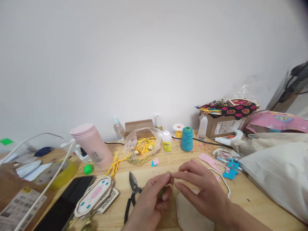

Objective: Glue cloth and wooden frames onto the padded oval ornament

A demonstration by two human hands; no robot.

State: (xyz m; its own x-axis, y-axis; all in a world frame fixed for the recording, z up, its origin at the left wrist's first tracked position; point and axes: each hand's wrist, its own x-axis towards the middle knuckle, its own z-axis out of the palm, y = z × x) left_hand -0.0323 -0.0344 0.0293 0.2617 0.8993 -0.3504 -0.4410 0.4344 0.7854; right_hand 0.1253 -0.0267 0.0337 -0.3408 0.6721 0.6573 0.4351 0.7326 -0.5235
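My left hand [155, 192] is closed around a small dark green thing [162, 192], mostly covered by the fingers, so its kind is unclear. Thumb and forefinger of that hand pinch together at the top. My right hand [201, 187] comes in from the right with fingers stretched and apart, its fingertips at the left hand's pinch. Whether a thin strand runs between them is too fine to tell. Beneath the right hand lies a pale flat piece [186, 211]. Black-handled shears [133, 192] lie left of my left hand.
Along the wall stand a pink tumbler [92, 146], a bag of yellow cords [144, 146], a glue bottle [166, 141], a teal thread cone [187, 139] and a cardboard box [216, 126]. Decorated tags [95, 195] and a phone [66, 203] lie left; a white bag [279, 170] right.
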